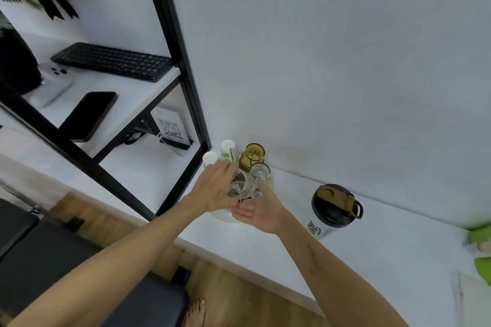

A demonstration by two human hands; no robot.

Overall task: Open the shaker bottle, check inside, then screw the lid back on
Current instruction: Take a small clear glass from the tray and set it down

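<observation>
The shaker bottle (329,216) stands untouched on the white counter (372,260), lid still on, so everything remains undone. Well to its left, the left hand (218,188) grips a clear glass (239,186); the right hand (259,211) hovers open-palmed, holding nothing.

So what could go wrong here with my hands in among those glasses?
The left hand grips a clear glass in a tight cluster; pulling it out could knock over the amber glass or the small glass. The shaker bottle, lid on, stands untouched to the right.
</observation>
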